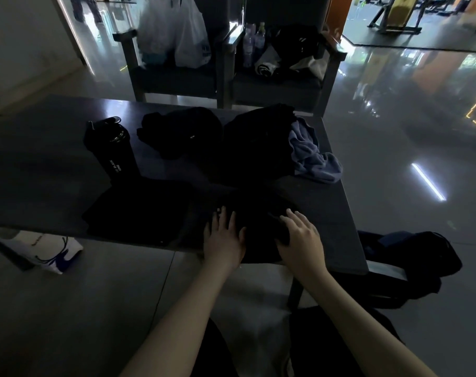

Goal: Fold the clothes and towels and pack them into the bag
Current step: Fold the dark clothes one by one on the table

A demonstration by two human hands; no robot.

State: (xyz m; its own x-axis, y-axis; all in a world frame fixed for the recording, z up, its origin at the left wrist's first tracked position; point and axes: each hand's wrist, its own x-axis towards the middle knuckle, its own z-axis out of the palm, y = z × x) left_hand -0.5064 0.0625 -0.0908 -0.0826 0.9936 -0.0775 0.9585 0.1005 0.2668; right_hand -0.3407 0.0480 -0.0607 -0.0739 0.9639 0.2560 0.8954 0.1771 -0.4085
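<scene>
A black garment [258,213] lies at the near edge of the dark table [54,164]. My left hand [223,238] rests flat on its left part with straight fingers. My right hand [300,235] presses flat on its right part. To the left lies a folded black cloth [139,210]. Farther back are a crumpled black garment [179,131], a black pile [258,142] and a blue-grey towel [313,153] at the right edge. A dark bag [410,257] sits on the floor to the right of the table.
A black bottle [114,151] stands at the table's left rear. Two dark chairs behind hold white plastic bags [177,31], water bottles [254,42] and dark items. A white printed bag [38,247] lies on the floor at the left. The shiny floor spreads right.
</scene>
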